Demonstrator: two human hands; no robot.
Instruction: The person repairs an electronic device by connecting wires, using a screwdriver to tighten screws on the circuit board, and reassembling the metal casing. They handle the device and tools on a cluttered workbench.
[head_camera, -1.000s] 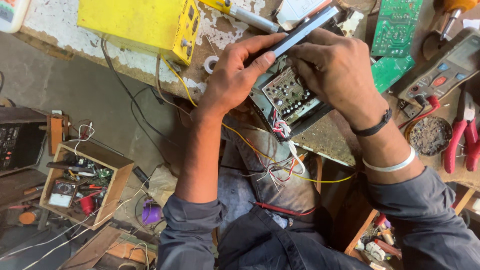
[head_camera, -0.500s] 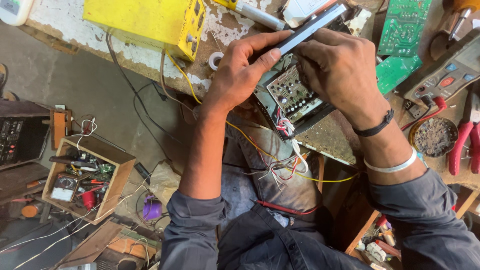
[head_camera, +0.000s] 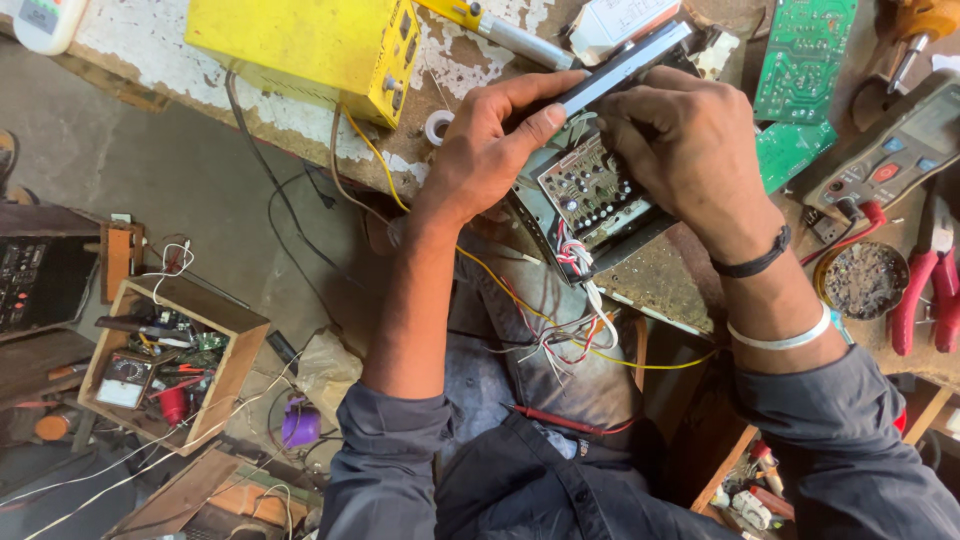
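Open grey metal electronics chassis with exposed circuit board (head_camera: 590, 195) at worn surface (head_camera: 470, 60) edge, held between both hands; long axis diagonal, upper-right to lower-left, silver front strip uppermost. Left hand (head_camera: 495, 140) clasps left side, fingers over strip. Right hand (head_camera: 690, 140) closed on right side. Yellow metal box (head_camera: 310, 45) left; green circuit boards (head_camera: 800, 60), grey multimeter (head_camera: 890, 150), red-handled pliers (head_camera: 925, 275) right. Coloured wire bundle (head_camera: 575, 330) hangs below chassis.
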